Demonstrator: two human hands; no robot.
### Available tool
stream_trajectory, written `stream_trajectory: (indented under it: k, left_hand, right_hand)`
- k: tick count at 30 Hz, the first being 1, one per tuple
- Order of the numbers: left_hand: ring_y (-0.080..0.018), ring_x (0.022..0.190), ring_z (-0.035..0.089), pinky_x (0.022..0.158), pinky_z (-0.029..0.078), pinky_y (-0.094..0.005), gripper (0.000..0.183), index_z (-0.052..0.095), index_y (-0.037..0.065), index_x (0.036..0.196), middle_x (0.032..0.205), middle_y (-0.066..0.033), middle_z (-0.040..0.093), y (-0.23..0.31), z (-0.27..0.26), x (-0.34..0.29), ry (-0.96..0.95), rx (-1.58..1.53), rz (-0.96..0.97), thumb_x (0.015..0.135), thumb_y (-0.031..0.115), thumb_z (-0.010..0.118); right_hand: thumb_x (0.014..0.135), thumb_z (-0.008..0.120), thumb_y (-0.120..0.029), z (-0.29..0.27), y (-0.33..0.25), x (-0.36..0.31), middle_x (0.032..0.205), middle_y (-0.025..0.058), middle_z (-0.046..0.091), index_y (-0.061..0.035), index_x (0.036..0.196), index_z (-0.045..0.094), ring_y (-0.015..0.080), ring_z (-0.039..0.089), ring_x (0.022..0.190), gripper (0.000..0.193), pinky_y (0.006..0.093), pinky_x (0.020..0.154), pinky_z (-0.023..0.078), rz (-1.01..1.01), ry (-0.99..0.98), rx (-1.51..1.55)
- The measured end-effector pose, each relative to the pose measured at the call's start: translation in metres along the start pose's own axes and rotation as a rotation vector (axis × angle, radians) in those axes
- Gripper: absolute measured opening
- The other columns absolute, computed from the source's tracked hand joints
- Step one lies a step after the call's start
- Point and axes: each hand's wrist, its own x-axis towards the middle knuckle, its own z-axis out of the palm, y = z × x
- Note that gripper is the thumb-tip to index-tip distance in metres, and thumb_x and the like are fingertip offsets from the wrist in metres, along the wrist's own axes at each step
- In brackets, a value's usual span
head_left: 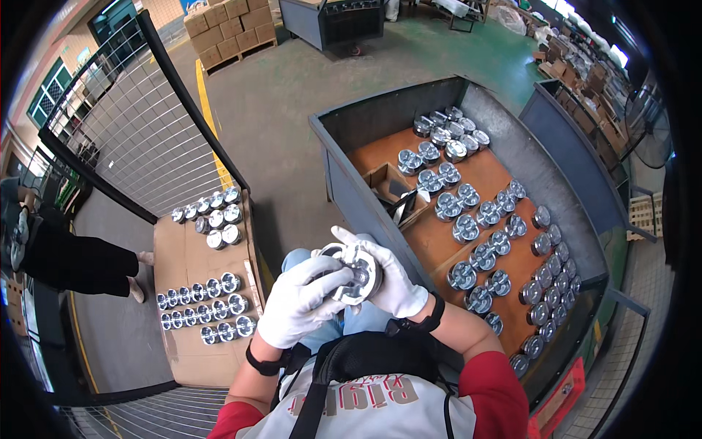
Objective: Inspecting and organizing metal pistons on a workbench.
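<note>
Between my two white-gloved hands, in front of my body, is a shiny metal piston (361, 281), tilted so that its hollow underside shows. My left hand (303, 296) is closed on its left side, with fingers reaching over the rim and into the hollow. My right hand (395, 276) grips the piston from the right, its thumb side along the upper edge. To the right, several more pistons (462, 275) stand in rows on the brown board of a grey metal bin (351, 164). On my left, pistons (212, 284) are lined up on a cardboard-covered surface (186, 256).
A small open box (395, 186) with dark tools sits inside the bin's left side. A wire-mesh panel (124, 124) rises at the far left of the cardboard. Beyond are stacked cartons (227, 29) on a pallet. Another person's legs (95, 260) show at the left.
</note>
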Motion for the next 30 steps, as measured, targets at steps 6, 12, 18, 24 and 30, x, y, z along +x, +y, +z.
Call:
stream_trajectory:
  k: [6,12,18,24,30]
  left_hand:
    - [-0.0147,0.071,0.061,0.063,0.048,-0.0245,0.03,0.062,0.002,0.102,0.087,-0.0055,0.064,-0.031,0.026,-0.028,0.17,-0.792,-0.551,0.092,0.029,0.066]
    - [-0.0034,0.037,0.032,0.044,0.032,-0.0213,0.032,0.058,0.002,0.092,0.052,0.0047,0.044,-0.049,0.027,-0.022,0.325,-1.967,-1.205,0.1,0.03,0.046]
    - [-0.0056,0.039,0.036,0.045,0.035,-0.0231,0.029,0.058,0.001,0.093,0.056,0.0003,0.05,-0.058,0.043,-0.045,0.302,-2.148,-1.283,0.098,0.028,0.048]
    - [-0.0097,0.049,0.046,0.048,0.038,-0.0244,0.029,0.057,0.004,0.111,0.076,-0.005,0.06,-0.044,0.044,-0.053,0.287,-1.988,-1.102,0.099,0.029,0.047]
    - [-0.0128,0.06,0.054,0.053,0.044,-0.029,0.041,0.057,0.003,0.119,0.089,-0.0061,0.064,-0.033,0.049,-0.047,0.308,-1.723,-1.119,0.098,0.037,0.049]
  right_hand:
    - [0.094,0.037,-0.069,-0.013,0.001,-0.002,0.135,0.016,0.054,-0.006,0.145,0.039,0.023,0.062,0.109,0.081,0.0355,0.077,0.055,0.037,-0.102,-0.126]
    - [0.104,0.042,-0.027,-0.034,0.021,0.0,0.101,0.0111,0.066,-0.0023,0.132,0.05,0.0206,0.066,0.077,0.038,0.033,0.068,0.054,-0.032,0.026,-0.161]
    - [0.101,0.048,-0.017,-0.04,0.03,0.005,0.085,0.0058,0.064,-0.0029,0.118,0.055,0.0148,0.062,0.061,0.024,0.0275,0.055,0.049,0.125,0.19,-0.225]
    - [0.1,0.047,-0.016,-0.025,0.019,0.002,0.078,0.0029,0.064,-0.0037,0.122,0.057,0.0105,0.057,0.053,0.028,0.0228,0.046,0.041,0.156,0.221,-0.348]
    - [0.1,0.05,-0.018,-0.021,0.014,-0.002,0.072,0.0006,0.062,-0.0049,0.113,0.062,0.0063,0.052,0.048,0.022,0.0212,0.042,0.039,0.08,0.228,-0.334]
